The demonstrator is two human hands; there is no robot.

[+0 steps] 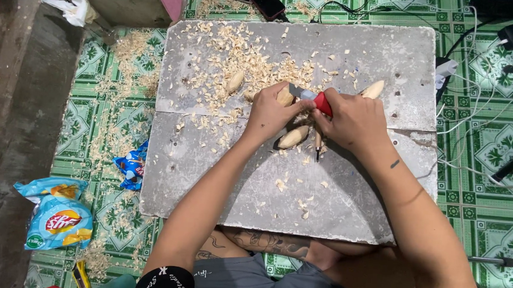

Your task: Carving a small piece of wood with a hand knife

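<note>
Your left hand (269, 113) is closed around a small pale wood piece (285, 96), thumb pushed up toward the blade so the piece stays braced while it is cut. Your right hand (354, 118) has its grip shut on the red handle of a carving knife (313, 96), blade pointing left onto that wood, which sits over the middle of the grey surface (349, 198), just above the seam between its 2 slabs. Holding the work low and close to the surface looks like a way to steady both wrists (and the shavings drop straight down).

Below your hands lies a second rounded wood blank (293, 137), with a thin dark tool (318, 143) just beside it. A third blank (235, 81) rests among the shavings (227, 52) to the left, and a fourth (373, 89) lies just past your right hand, all within easy reach.

No open container shows. On the green tiled floor (493, 196) to the left lie a blue snack bag (58, 220) and a smaller blue wrapper (131, 165); whether anything is in them I cannot tell.
</note>
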